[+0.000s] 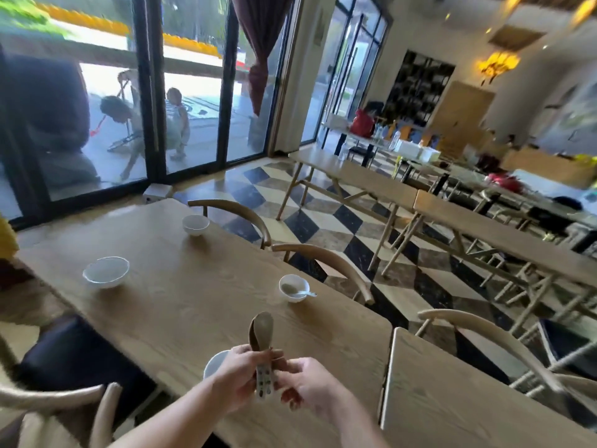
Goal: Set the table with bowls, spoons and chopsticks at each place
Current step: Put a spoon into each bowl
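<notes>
My left hand (237, 378) grips a small stack of ceramic spoons (262, 334) by their patterned handles, bowls up, above the near edge of the wooden table (181, 302). My right hand (310, 381) pinches the stack from the right side. A white bowl (214, 363) lies partly hidden behind my left hand. At the right edge stands another white bowl (292, 287) with a white spoon (305, 293) resting in it. An empty bowl (195, 224) sits at the far right place. On the left side is a wider empty bowl (106, 272).
Curved-back wooden chairs (326, 257) line the table's right side, and a dark-seated chair (77, 357) stands at the left. A second table (468, 399) butts against the near right. More tables and a checkered floor (323, 218) lie beyond. People are outside the glass doors (190, 92).
</notes>
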